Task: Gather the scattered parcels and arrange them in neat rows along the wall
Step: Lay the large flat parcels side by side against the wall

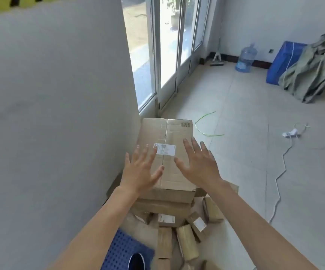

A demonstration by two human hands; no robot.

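Observation:
A large brown cardboard parcel (177,131) with a white label (165,149) tops a stack of flatter boxes (163,207) against the white wall (50,114). My left hand (141,168) is spread with straight fingers over the parcel's near left part. My right hand (199,162) is spread the same way over its near right part. Neither hand grips anything; whether the palms touch the cardboard I cannot tell. Several small parcels (187,230) lie jumbled on the floor in front of the stack.
A blue perforated mat (118,250) and a shoe tip (137,262) are at the bottom. Glass doors (167,55) stand beyond the stack. A green strap (204,125), a white cord (280,172), a water jug (245,59), a blue crate (282,63) and a draped cloth (313,69) occupy the tiled floor.

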